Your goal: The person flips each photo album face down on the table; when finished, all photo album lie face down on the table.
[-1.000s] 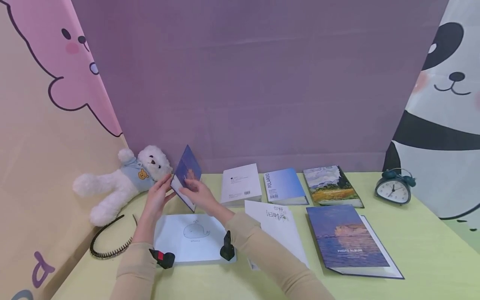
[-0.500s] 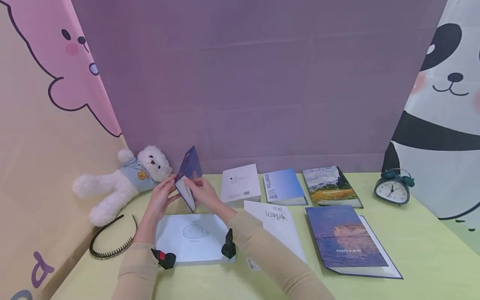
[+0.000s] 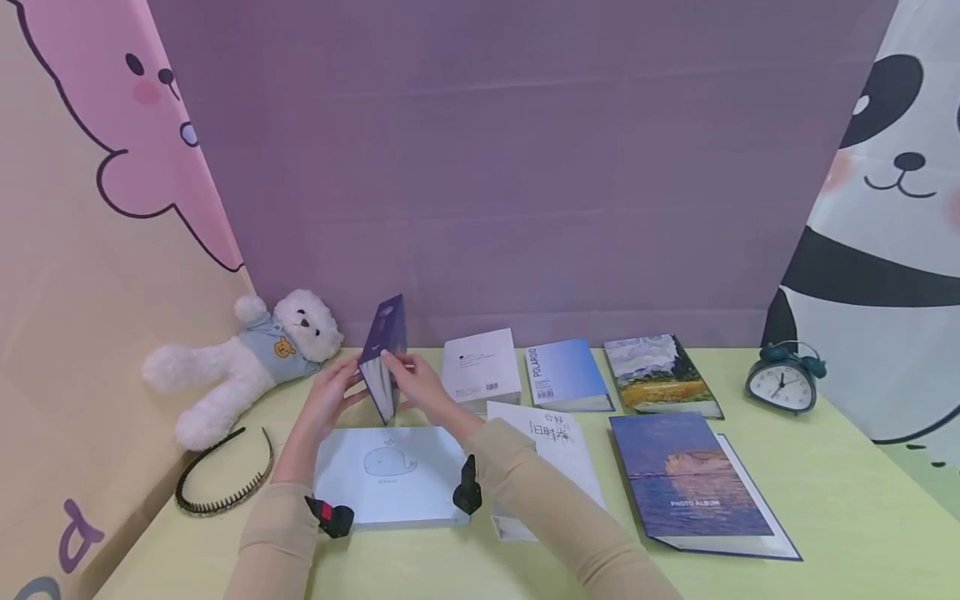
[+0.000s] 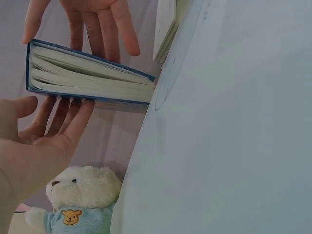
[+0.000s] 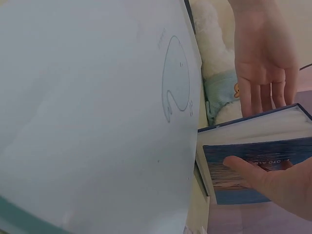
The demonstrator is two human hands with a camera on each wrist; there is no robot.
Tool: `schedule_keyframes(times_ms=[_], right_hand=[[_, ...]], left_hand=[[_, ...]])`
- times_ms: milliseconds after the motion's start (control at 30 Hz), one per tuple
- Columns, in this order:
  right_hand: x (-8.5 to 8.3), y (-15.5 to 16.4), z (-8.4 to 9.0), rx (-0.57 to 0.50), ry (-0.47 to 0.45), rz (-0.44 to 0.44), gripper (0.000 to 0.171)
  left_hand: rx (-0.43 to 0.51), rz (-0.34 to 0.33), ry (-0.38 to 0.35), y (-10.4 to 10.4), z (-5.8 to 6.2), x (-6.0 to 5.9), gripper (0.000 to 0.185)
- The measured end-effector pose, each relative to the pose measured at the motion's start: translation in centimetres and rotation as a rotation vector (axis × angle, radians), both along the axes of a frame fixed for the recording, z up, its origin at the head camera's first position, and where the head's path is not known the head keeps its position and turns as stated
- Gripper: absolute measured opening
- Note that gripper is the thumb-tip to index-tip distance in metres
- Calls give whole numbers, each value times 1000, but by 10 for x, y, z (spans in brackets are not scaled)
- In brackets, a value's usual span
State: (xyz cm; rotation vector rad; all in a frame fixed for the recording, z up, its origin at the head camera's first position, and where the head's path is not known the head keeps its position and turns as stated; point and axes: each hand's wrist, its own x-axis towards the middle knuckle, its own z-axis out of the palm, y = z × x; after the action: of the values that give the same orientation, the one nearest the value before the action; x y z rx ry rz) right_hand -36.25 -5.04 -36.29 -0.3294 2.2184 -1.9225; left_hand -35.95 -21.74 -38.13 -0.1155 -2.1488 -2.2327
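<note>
A small dark-blue photo album (image 3: 387,329) stands upright near the back left of the table, between both hands. Its cream pages (image 4: 92,84) fan slightly apart in the left wrist view. Fingers of the left hand (image 3: 328,402) lie extended against one cover, the thumb close to the spine corner. On the opposite side is the right hand (image 3: 422,390), its thumb stretched across the painted seascape cover (image 5: 236,194) in the right wrist view. In front of them lies a white book (image 3: 390,493) with a whale drawing.
To the left lie a white teddy bear (image 3: 281,350) in a blue shirt and a toothed headband (image 3: 217,504). Rightward are a white album (image 3: 482,365), a blue Polaroid album (image 3: 566,371), a landscape album (image 3: 663,375), a large seascape album (image 3: 690,479) and an alarm clock (image 3: 782,387).
The album has turned more upright, showing its spine side and parted pages. Both hands have shifted slightly right with it, and the right thumb has moved up toward the spine.
</note>
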Motion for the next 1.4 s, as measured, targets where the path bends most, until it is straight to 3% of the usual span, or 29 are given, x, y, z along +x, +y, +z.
schedule_keyframes(times_ms=[300,633,767,900,1100,1267,1400], right_hand=[[0,1,-2,28,27,-75,59],[-7,1,-3,-129,30,-61,52],[-15,4,-14,-85,-5,-88,55],[-20,8,-22,-78,-71,-121,62],[-23,8,-26,-56,-25,-159,68],[-25,8,-28,-51,0,-178,59],[-24,9,-30,60,13,-201,47]], left_hand=[[-38,-38,-43,-1,-6,-2,34],[-184,-181,-70,-2,-9,-2,62],[-360,-188,-88,0,-5,1,59],[-466,-196,-123,-1,-3,6,59],[-535,-171,-77,-6,-4,8,66],[-526,-117,-147,-6,-8,3,57],[-533,-110,-187,-5,-10,3,53]])
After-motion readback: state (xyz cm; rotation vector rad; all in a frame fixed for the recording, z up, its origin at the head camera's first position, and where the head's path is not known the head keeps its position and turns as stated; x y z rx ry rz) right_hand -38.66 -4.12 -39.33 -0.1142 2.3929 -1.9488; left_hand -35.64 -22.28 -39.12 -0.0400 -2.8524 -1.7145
